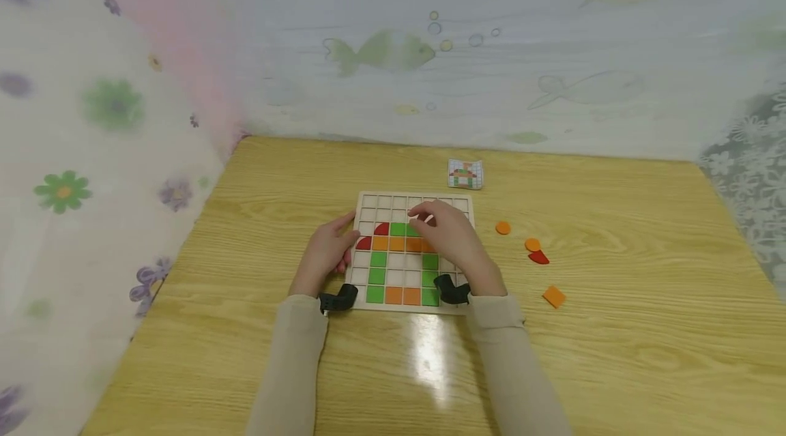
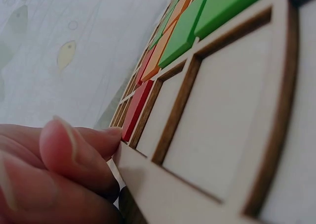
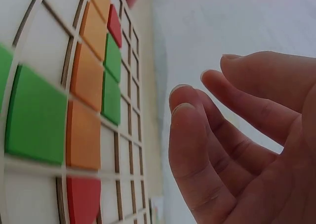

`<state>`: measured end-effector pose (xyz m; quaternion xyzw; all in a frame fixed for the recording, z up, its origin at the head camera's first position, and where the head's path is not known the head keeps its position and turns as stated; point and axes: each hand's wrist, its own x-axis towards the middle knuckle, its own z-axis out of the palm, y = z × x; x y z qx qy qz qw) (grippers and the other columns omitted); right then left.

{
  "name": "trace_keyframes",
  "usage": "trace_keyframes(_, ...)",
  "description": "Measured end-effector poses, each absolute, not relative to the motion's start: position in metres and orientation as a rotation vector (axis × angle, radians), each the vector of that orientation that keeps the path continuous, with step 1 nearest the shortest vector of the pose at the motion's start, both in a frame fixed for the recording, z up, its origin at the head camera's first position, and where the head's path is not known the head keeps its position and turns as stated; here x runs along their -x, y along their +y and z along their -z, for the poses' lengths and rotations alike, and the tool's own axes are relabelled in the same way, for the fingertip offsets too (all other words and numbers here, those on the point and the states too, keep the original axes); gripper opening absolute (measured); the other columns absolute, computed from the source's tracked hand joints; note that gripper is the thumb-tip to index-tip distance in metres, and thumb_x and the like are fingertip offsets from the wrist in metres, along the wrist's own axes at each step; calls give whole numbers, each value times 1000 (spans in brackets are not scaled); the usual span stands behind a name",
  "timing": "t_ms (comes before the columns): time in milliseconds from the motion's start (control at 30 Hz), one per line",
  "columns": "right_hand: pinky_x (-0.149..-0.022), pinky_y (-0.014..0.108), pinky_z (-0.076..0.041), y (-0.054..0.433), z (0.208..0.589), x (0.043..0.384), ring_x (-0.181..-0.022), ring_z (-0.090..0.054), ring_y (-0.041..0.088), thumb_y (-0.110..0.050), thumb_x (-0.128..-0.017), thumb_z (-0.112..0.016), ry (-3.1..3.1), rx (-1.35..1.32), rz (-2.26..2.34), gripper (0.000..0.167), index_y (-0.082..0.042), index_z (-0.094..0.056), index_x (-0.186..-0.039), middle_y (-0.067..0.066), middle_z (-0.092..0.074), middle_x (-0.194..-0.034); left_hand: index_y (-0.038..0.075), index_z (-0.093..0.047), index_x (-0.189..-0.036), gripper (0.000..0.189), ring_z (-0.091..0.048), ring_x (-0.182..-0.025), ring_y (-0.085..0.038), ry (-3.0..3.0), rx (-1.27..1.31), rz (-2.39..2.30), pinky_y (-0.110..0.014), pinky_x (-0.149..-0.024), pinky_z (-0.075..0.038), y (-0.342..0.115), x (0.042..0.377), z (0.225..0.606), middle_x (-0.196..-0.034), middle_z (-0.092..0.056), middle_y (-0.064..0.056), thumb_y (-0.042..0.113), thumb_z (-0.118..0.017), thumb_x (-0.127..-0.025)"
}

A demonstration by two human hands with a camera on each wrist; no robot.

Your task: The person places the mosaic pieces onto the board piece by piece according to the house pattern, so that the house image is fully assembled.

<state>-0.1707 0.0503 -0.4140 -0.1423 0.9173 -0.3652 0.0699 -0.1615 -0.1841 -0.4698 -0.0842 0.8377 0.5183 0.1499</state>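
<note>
A wooden grid board (image 1: 396, 261) lies on the table, partly filled with red quarter-rounds, green squares and orange squares. My left hand (image 1: 325, 245) holds the board's left edge, its thumb near a red quarter-round (image 2: 137, 110) in the left wrist view. Over the upper right of the board hovers my right hand (image 1: 454, 235), fingers loosely bent, with nothing between them in the right wrist view. It hides several cells from the head camera. The right wrist view shows two green squares (image 3: 111, 98) beside a row of orange squares (image 3: 85, 135), with a red quarter-round (image 3: 83, 199) at that row's end.
Right of the board lie two orange discs (image 1: 503, 227), a red quarter-round (image 1: 539, 257) touching or close to one disc, and an orange square (image 1: 554, 297). A small printed pattern card (image 1: 465, 175) lies behind the board. Patterned cloth walls (image 1: 381, 102) border the table.
</note>
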Motion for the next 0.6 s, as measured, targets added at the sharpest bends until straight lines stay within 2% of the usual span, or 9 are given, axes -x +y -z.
trace_keyframes(233,-71,31,-44,71,415,163,-85,-52,15,-30,-89,-53,2767,381,1085,26,-16,-62,-109,-4,-57,-98,32,-40,-134,45,-41,-35,-15,2414,219,-1509,-26,-35,-40,-187,160,469,-51,-50,-9,29,-52,-90)
trace_keyframes(600,-68,32,-45,109,414,151,-83,-53,18,-28,-89,-54,2802,338,1034,26,-13,-62,-109,-1,-58,-99,31,-40,-134,46,-40,-35,-15,2407,226,-1525,-25,-35,-39,-183,159,469,-52,-50,-9,29,-52,-90)
